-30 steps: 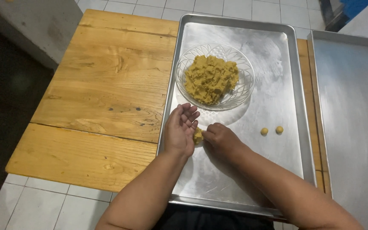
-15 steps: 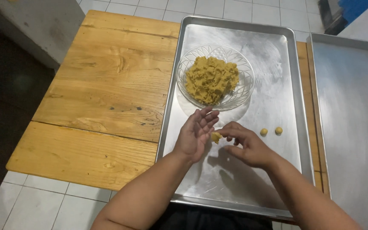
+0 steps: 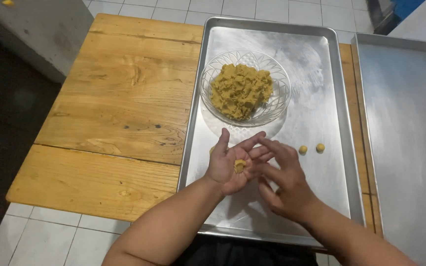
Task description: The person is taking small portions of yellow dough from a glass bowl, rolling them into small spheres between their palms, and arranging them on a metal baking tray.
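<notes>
A small yellow dough lump (image 3: 239,165) lies in the open left hand (image 3: 230,165), fingers spread. The right hand (image 3: 282,180) is beside it, fingers loose, holding nothing. Above stands a clear glass bowl of dough (image 3: 245,88) on the silver metal tray (image 3: 321,197); two small dough balls (image 3: 311,148) lie at the right. A third is half hidden behind the left thumb.

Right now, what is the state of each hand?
Left hand: open, palm up, a dough piece on it.
Right hand: open, empty.
</notes>
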